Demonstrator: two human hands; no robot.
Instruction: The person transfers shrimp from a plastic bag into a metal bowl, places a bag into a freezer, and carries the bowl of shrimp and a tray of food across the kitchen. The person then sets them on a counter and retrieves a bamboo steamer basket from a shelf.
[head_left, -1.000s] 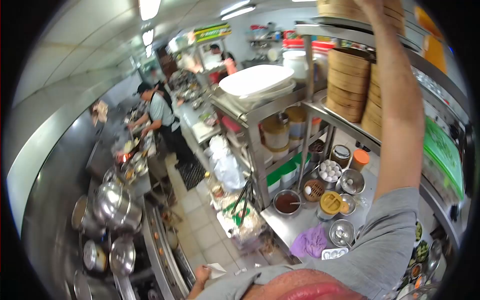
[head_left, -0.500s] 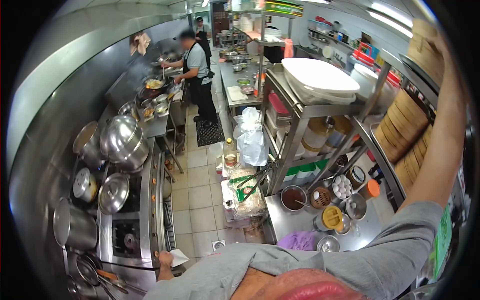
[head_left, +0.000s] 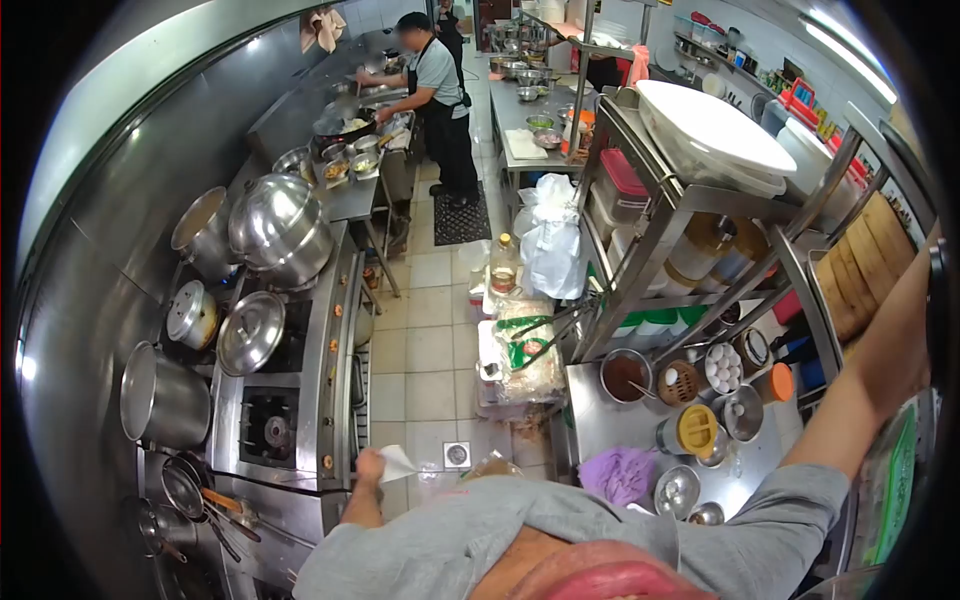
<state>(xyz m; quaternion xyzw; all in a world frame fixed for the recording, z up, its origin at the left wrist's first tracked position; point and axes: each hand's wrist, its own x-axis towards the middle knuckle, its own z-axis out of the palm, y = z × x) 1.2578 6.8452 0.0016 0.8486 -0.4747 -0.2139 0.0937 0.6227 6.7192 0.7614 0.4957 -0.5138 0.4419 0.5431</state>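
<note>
My left hand is closed on a white sheet, perhaps paper or cloth, low beside the stove front. At the far right my right hand is raised by the shelf, and its fingers are lost at the dark edge of the view. Right beside it is a dark-rimmed thing, too cut off to name; whether the hand grips it is unclear. Behind that arm, a bamboo steamer stack leans on the shelf.
To my left is a gas stove with a large pot, a domed steel steamer and a lid. A steel counter holds bowls, jars and eggs. Packed bags stand by the aisle. A co-worker cooks at a wok.
My right hand has come down from the steamers high on the shelf to a lower point at the right edge. The view has turned right. My left hand still holds the white sheet.
</note>
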